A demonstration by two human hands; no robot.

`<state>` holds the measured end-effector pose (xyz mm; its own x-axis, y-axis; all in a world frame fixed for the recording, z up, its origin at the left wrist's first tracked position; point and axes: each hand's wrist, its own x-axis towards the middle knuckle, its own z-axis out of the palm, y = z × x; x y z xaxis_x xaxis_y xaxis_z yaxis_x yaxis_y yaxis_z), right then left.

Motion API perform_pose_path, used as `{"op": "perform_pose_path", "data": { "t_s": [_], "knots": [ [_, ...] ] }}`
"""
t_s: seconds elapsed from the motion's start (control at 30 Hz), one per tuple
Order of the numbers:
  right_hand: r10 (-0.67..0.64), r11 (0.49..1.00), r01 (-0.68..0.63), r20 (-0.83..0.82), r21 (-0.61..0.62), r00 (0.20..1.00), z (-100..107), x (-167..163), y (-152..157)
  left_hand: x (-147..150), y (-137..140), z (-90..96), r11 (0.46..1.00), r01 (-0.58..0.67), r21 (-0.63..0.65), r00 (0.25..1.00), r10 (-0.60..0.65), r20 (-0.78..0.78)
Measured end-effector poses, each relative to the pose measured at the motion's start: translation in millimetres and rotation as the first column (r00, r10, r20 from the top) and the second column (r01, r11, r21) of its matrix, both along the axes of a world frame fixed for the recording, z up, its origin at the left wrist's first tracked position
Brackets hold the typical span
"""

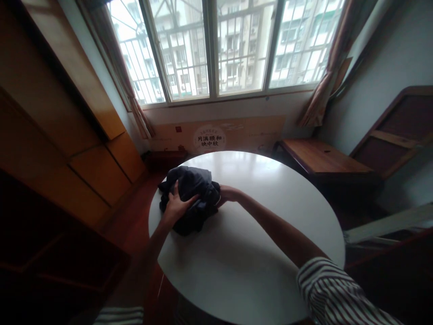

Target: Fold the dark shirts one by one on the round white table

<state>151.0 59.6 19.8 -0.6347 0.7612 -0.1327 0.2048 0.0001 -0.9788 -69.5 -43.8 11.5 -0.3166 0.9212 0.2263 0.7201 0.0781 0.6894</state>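
Note:
A crumpled bundle of dark cloth (pixel 194 180), black and grey, lies near the left edge of a round white table (pixel 257 243). My left hand (pixel 177 205) rests on its near left side, thumb and fingers spread wide over the folds. At the bundle's right side is my right hand (pixel 228 194), its fingers tucked into or behind the fabric and mostly hidden. Whether they grip the cloth does not show. The kind of garment or fabric item cannot be made out.
Behind the table, a printed board (pixel 243 131) leans below a barred window (pixel 237 49). A low wooden table (pixel 324 155) stands at the right, beside a folded wooden frame (pixel 389 135). Wooden cabinets (pixel 91 176) line the left wall.

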Motion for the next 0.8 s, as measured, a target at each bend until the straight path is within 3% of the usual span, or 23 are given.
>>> {"op": "perform_pose_path", "data": {
  "t_s": [0.1, 0.17, 0.27, 0.33, 0.4, 0.53, 0.63, 0.8],
  "knots": [
    [-0.143, 0.988, 0.129, 0.191, 0.082, 0.971, 24, 22, 3, -9, -10, -5.2, 1.0, 0.01, -0.018, 0.999, -0.011, -0.044],
    [-0.237, 0.948, 0.198, 0.135, 0.248, 0.962, 33, 31, -10, -15, -15, -0.2, 0.999, 0.027, -0.042, 0.998, -0.029, -0.051],
    [-0.222, 0.805, 0.123, 0.102, 0.58, 0.97, 33, 32, -49, -34, -9, 11.4, 0.999, 0.008, -0.047, 0.998, -0.011, -0.055],
    [-0.184, 0.719, 0.026, 0.154, 0.695, 0.971, 26, 24, -77, -54, 4, 16.5, 0.998, -0.059, 0.007, 0.995, 0.06, -0.08],
    [-0.188, 0.658, -0.015, 0.183, 0.753, 0.965, 19, 12, -96, -74, 22, 16.8, 0.995, -0.085, 0.045, 0.993, 0.088, -0.076],
    [-0.243, 0.556, -0.031, 0.198, 0.831, 0.95, 2, -12, -92, -100, 54, 2.5, 0.995, 0.101, -0.002, 0.993, -0.101, 0.069],
    [-0.246, 0.534, -0.073, 0.238, 0.842, 0.94, -16, -16, -70, -104, 62, -10.5, 0.988, 0.151, -0.029, 0.98, -0.146, 0.138],
    [-0.098, 0.515, -0.147, 0.229, 0.844, 0.969, -47, -3, -29, -86, 59, -15.0, 0.983, 0.184, 0.024, 0.951, -0.185, 0.249]
  ]
}}
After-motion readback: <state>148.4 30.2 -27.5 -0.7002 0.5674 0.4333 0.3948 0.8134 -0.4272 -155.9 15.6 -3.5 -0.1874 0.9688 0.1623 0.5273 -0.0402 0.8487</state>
